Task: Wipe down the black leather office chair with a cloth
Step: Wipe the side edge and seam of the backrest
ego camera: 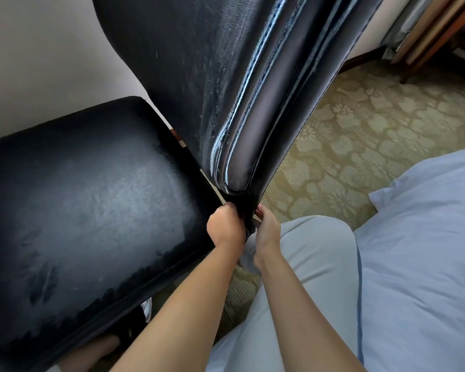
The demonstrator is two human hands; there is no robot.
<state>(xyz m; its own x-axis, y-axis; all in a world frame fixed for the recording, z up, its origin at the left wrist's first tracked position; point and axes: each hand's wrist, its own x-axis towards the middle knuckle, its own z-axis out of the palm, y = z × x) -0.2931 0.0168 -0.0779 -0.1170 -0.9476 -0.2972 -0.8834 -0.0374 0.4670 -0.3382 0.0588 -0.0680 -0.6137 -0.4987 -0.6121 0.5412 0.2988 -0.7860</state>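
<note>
Chair (pixel 188 76) backrest's glossy, cracked leather narrows between both gripping hands.

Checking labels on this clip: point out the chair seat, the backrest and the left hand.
chair seat (pixel 91 200): head view, middle of the cushion top.
backrest (pixel 188 63): head view, broad leather face.
left hand (pixel 226 226): head view, back of the hand.

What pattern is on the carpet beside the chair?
The olive-tan carpet has a pale floral, leafy motif over fine stripes, best seen in the head view.
</note>
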